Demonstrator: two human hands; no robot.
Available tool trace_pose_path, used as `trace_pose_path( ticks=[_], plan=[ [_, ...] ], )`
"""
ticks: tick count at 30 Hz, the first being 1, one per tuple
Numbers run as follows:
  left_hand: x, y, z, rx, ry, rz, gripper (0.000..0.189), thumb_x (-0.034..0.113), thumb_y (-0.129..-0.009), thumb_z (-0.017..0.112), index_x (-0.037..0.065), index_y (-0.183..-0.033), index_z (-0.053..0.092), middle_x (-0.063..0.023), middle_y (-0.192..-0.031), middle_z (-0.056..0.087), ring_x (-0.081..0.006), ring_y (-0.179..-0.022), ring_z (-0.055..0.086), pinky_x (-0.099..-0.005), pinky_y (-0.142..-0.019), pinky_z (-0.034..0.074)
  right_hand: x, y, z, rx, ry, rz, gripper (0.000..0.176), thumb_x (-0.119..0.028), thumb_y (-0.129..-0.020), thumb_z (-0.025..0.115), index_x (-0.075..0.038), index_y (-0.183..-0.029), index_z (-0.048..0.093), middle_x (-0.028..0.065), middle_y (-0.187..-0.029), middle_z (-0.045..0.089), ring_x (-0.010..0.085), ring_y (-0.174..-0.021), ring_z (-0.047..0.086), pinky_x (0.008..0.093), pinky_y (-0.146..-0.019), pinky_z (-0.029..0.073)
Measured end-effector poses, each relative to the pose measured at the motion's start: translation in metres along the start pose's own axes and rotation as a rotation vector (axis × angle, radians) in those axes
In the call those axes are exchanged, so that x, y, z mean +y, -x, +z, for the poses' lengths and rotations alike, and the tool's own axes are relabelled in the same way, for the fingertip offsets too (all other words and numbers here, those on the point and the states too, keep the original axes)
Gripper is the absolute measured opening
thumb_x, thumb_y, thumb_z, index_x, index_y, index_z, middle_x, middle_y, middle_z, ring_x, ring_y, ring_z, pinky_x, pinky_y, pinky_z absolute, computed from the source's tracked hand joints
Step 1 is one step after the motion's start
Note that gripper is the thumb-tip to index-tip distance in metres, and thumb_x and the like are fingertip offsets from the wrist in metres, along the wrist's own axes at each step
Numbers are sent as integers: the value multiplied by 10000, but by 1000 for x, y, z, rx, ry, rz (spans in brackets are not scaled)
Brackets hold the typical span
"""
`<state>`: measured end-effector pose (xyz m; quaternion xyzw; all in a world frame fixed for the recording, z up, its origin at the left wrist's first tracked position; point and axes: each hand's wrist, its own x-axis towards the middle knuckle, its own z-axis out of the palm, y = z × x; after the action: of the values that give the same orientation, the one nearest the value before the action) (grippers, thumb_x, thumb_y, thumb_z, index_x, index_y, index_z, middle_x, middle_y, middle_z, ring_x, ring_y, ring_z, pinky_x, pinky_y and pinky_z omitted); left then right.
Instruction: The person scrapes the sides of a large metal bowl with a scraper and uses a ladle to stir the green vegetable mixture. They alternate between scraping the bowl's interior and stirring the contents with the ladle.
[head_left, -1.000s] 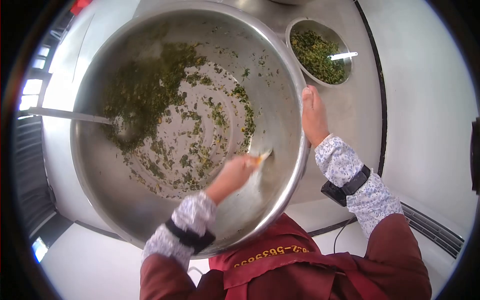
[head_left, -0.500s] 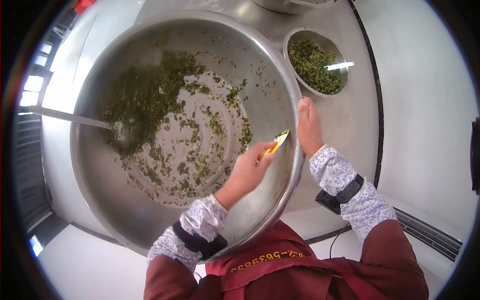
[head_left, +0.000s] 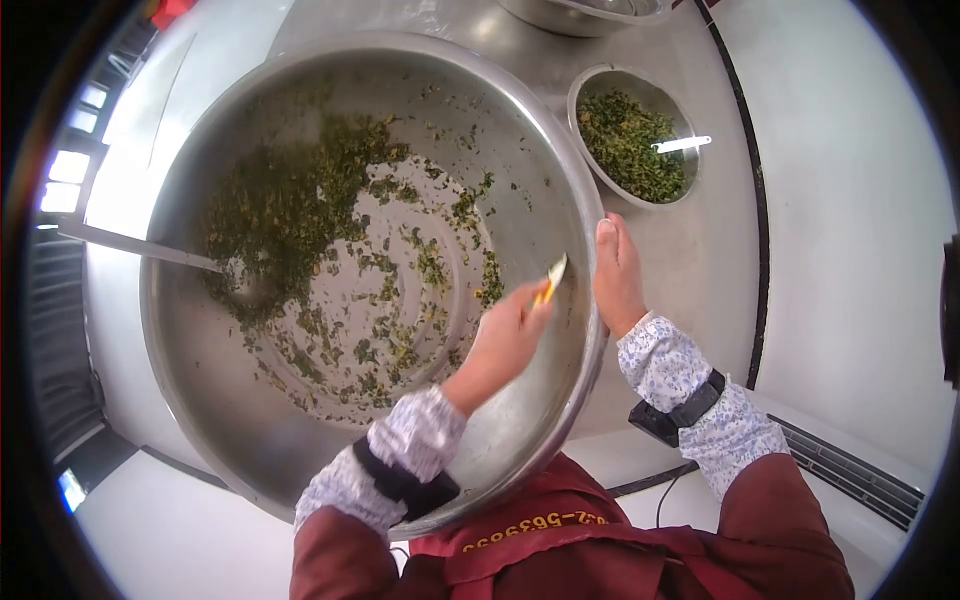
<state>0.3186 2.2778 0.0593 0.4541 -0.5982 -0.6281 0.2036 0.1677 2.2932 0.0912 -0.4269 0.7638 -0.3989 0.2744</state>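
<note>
My left hand [head_left: 498, 345] is closed round the yellow handle of a small scraper [head_left: 556, 272] with a pale blade. It works inside a large metal basin [head_left: 520, 430], with the blade close to the right-hand wall. Chopped greens [head_left: 290, 200] lie thickest at the basin's upper left, and loose bits are scattered over the bottom and up the far wall. On the right, my right hand [head_left: 618, 275] holds the basin's rim from outside, thumb upward along the edge. A long metal handle [head_left: 140, 245] rests over the left rim, its lower end buried in the greens.
A smaller metal bowl [head_left: 688, 115] of chopped greens stands beyond my right hand, with a white-handled utensil [head_left: 682, 144] in it. Another metal basin [head_left: 590, 18] is at the top edge. A white wall [head_left: 850, 200] runs along the right.
The scraper blade has turned more edge-on and its tip has shifted slightly left, with fewer greens visible on it. My right hand keeps its place at the rim. The view has tilted slightly.
</note>
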Motion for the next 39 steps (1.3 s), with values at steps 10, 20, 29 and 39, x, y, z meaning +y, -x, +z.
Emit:
trace_pose_path(
  ticks=[10,20,29,39],
  plan=[
    [8,-45,-32,88,30,-167,317,205,-855,515,52,-1132,539,-95,-697,593,-143,-574,553,-316,-570,459,-2,1,0,9,-29,17,351,-262,-938,302,11,-1082,469,187,-935,556,291,-869,527,353,-791,401],
    [20,-147,-52,640,457,-4,272,149,-880,467,39,-1129,474,11,-646,451,-64,-517,415,-224,-446,364,-6,1,-1,-22,-15,27,366,-271,-932,310,22,-1092,459,208,-949,556,312,-887,526,370,-797,394],
    [4,-104,-12,343,154,70,321,135,-882,475,31,-1184,446,-1,-662,480,-68,-504,441,-215,-435,370,5,1,0,-16,-73,25,401,-285,-936,311,44,-1128,436,214,-966,548,315,-909,526,362,-806,393],
    [46,-81,-32,280,241,8,289,139,-900,410,54,-1176,404,4,-679,454,-68,-472,405,-205,-396,328,0,4,1,1,-41,-3,408,-290,-939,310,49,-1130,435,212,-955,551,317,-893,529,349,-808,395]
  ],
)
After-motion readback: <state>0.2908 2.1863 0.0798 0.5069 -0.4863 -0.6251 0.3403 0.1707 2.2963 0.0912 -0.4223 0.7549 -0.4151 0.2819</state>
